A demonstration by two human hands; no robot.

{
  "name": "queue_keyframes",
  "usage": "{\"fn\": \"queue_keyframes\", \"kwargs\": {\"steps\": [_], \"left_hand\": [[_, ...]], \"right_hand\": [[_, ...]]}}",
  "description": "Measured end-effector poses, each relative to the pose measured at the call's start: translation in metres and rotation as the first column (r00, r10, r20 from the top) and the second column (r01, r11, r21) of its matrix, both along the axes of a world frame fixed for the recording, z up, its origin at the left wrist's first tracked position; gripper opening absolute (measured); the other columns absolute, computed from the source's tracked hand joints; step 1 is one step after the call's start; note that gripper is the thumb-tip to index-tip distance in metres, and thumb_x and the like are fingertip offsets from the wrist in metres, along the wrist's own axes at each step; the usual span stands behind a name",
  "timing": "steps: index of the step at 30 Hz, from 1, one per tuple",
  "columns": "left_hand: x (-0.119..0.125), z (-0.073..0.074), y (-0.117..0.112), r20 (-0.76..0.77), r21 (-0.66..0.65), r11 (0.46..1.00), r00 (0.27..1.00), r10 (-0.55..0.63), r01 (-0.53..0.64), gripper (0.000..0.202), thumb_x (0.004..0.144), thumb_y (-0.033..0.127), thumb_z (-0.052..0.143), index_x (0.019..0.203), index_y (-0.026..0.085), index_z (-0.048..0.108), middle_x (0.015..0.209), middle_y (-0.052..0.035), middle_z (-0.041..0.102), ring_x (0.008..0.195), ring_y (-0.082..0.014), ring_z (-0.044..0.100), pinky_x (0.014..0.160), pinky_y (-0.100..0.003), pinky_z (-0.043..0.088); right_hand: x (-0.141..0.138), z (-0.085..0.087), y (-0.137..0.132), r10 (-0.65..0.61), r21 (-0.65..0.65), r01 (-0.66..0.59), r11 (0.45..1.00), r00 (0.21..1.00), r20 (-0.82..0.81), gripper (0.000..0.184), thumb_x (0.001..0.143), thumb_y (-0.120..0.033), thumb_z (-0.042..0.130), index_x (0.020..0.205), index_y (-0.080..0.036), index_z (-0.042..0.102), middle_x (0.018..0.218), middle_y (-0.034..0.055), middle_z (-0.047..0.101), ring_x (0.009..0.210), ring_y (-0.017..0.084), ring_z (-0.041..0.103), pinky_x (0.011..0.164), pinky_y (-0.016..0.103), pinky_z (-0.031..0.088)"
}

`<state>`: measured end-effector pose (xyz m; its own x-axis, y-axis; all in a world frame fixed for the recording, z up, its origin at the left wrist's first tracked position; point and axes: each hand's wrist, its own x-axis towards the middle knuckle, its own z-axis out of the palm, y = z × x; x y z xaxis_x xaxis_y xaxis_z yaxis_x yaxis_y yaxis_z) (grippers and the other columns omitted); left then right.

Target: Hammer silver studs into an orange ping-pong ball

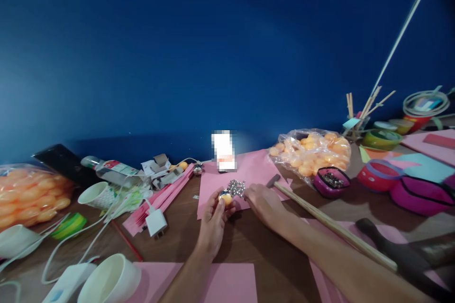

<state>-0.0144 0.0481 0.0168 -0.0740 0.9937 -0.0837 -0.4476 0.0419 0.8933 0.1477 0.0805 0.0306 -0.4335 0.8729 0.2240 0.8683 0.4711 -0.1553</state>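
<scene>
Forearms [330, 252] foremost; left hand [215, 215] snug around a silver-topped orange ball [225, 200], right hand [263, 202] bent-fingered beside silvery pieces [236, 188], grip unclear.

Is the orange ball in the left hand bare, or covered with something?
Partly covered: the orange ball has silvery pieces across its upper side, while bare orange shows below.

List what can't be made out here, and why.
All in the head view:
Right hand: fingertips largely hidden by the hand; grip unclear.
Yellow ball: underside hidden by the left hand.
Pale object at back: pixelated.
Bottle label: text too small, blurred.
Left bag of orange balls: cut off by left edge.
Shiny silver pieces: too small to count.
</scene>
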Motion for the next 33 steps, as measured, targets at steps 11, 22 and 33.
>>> {"fn": "queue_keyframes", "kwargs": {"steps": [11, 22, 33], "left_hand": [[0.0, 0.0, 0.0, -0.059, 0.016, 1.0, 0.998, -0.023, 0.024, 0.045, 0.073, 0.031, 0.058, 0.115, 0.021, 0.046, 0.09, -0.0039, 0.062, 0.083, -0.0145, 0.061, 0.079, -0.029, 0.048], [-0.001, 0.002, -0.004, -0.206, 0.02, 0.997, 0.976, -0.072, 0.078, 0.034, 0.07, 0.029, 0.061, 0.101, 0.019, 0.052, 0.095, -0.0045, 0.06, 0.082, -0.0144, 0.059, 0.079, -0.03, 0.046], [0.005, 0.01, -0.005, -0.232, 0.006, 1.0, 0.972, 0.024, -0.024, 0.034, 0.065, 0.035, 0.064, 0.093, 0.018, 0.054, 0.089, -0.0036, 0.06, 0.076, -0.0144, 0.059, 0.076, -0.031, 0.047]], "right_hand": [[-0.002, -0.008, 0.002, -0.057, 0.043, 0.06, 0.997, 0.996, -0.069, 0.02, 0.086, -0.022, 0.038, 0.083, -0.016, 0.057, 0.079, 0.0073, 0.057, 0.074, 0.016, 0.052, 0.062, 0.024, 0.034], [-0.001, -0.008, 0.002, -0.03, 0.006, 0.031, 1.0, 0.996, -0.084, 0.018, 0.085, -0.021, 0.041, 0.083, -0.019, 0.059, 0.08, 0.0051, 0.058, 0.076, 0.015, 0.052, 0.065, 0.023, 0.034], [0.0, -0.012, 0.004, -0.034, -0.022, 0.031, 0.999, 0.988, -0.147, 0.018, 0.084, -0.02, 0.041, 0.083, -0.019, 0.059, 0.08, 0.0044, 0.058, 0.079, 0.014, 0.053, 0.068, 0.022, 0.036]]}}
